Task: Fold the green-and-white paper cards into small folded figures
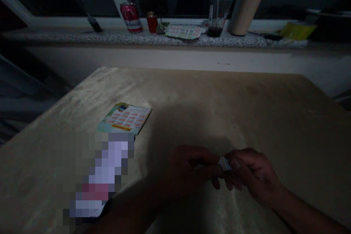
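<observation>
My left hand (192, 164) and my right hand (253, 173) meet over the front part of the table (268, 113). Between their fingertips they pinch a small, pale folded piece of paper (225, 163) with faint coloured stripes. Thumbs and forefingers of both hands press on it from either side. Dim light hides its print. To the left lies a printed card (128, 117) with a grid of red and white boxes on a greenish ground. Just in front of it, a long, light purple object (106, 168) is pixelated, so its kind cannot be told.
Behind the table runs a speckled stone windowsill (109, 38). It holds a red can (131, 18), a small red jar (151, 22), a crumpled printed sheet (183, 31), a lidded plastic cup (217, 14) with dark liquid, a tan cardboard tube (251, 3) and a yellow item (297, 31).
</observation>
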A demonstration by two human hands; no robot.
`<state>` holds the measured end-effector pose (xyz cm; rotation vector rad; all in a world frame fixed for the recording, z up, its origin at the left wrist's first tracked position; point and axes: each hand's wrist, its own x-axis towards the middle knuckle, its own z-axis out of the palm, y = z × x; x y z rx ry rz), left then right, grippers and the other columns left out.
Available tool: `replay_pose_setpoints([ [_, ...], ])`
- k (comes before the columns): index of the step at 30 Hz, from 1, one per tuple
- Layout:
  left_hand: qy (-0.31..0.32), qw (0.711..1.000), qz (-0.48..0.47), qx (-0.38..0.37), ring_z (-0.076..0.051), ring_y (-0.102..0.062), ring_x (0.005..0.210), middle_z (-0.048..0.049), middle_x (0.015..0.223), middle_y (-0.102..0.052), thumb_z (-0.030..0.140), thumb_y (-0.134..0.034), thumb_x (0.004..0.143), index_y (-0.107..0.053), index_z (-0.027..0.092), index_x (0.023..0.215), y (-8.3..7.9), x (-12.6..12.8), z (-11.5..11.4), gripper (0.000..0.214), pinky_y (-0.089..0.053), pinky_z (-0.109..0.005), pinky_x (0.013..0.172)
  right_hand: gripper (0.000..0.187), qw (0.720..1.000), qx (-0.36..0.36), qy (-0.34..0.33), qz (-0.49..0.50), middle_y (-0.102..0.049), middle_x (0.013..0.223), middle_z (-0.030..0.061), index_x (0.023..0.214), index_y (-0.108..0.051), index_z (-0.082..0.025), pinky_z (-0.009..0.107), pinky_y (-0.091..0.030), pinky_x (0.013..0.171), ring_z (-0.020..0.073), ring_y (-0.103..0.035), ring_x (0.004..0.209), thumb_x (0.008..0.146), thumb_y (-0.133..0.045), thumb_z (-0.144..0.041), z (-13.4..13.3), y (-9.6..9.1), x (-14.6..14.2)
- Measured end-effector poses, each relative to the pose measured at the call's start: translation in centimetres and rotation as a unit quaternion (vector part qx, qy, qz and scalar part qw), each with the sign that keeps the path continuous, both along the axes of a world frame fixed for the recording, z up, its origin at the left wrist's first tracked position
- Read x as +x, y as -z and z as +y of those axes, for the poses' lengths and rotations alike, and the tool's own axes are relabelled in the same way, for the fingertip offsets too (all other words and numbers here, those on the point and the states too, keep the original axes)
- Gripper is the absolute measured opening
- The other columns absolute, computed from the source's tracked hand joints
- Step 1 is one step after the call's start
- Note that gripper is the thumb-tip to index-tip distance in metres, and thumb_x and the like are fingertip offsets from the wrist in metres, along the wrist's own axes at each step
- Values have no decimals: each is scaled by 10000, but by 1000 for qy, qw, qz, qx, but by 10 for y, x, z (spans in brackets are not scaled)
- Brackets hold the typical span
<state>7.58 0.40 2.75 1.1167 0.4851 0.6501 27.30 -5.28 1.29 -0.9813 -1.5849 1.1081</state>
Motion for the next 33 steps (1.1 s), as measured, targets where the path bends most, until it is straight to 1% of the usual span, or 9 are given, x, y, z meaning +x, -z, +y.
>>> replay_pose_setpoints([
  [4,4,1000,-4,-13,-107,-623,580,-25,702,-694,363,-813,820,-715,128,848,10,0,-1,256,-504,-214,568,423,998,45,-3,-47,-536,501,-22,687,-596,-167,209,-380,451,80,-514,424,1059,-460,-316,1,-3,-1],
  [9,43,986,55,153,-93,-538,568,-4,617,-594,456,-610,965,-663,124,748,8,-1,0,400,-409,-200,557,445,996,48,-28,-65,-557,514,-4,667,-591,-158,208,-380,460,76,-510,427,1057,-441,-311,2,-7,-5],
  [15,21,954,69,292,-130,-641,637,-51,700,-683,333,-414,1062,-692,129,813,2,0,-6,425,-458,-234,649,458,999,4,-37,-24,-551,497,-9,678,-584,-165,203,-363,433,76,-473,409,1062,-439,-367,2,-5,-6],
  [21,-12,923,116,366,-135,-621,589,-77,693,-711,255,-442,1032,-697,133,779,-3,-2,-11,379,-443,-250,608,448,991,-93,-78,48,-515,465,-36,711,-590,-173,190,-394,423,88,-510,402,1071,-431,-389,-1,-3,-8],
  [24,1,949,82,305,-131,-633,600,-83,699,-722,292,-436,1042,-703,120,770,-3,0,-10,418,-455,-238,612,465,997,-53,-60,17,-550,495,-14,680,-570,-171,199,-388,442,82,-503,417,1073,-423,-371,0,-3,-9],
  [26,7,975,49,219,-143,-639,628,-82,686,-703,372,-464,1035,-698,115,754,1,2,-10,447,-466,-248,630,457,999,-4,-32,-23,-542,504,-12,667,-559,-172,213,-381,456,83,-495,427,1068,-429,-349,2,-3,-10],
  [28,-10,994,19,104,-104,-529,534,-19,584,-596,457,-550,991,-659,129,694,5,5,-10,456,-410,-226,555,440,997,42,-12,-65,-518,504,-16,662,-556,-173,230,-371,467,88,-491,433,1060,-438,-319,4,-4,-9],
  [30,-10,1000,4,17,-78,-422,487,25,539,-499,503,-626,938,-622,137,665,8,7,-10,456,-346,-213,509,424,993,70,-6,-91,-513,509,-15,663,-559,-172,240,-360,467,90,-487,431,1053,-443,-291,5,-4,-8],
  [33,-2,1000,2,-12,-69,-368,483,41,533,-449,516,-651,920,-609,137,661,11,7,-10,461,-309,-215,507,428,992,81,-5,-96,-517,507,-13,648,-564,-172,242,-354,458,88,-482,421,1047,-451,-279,6,-4,-6],
])
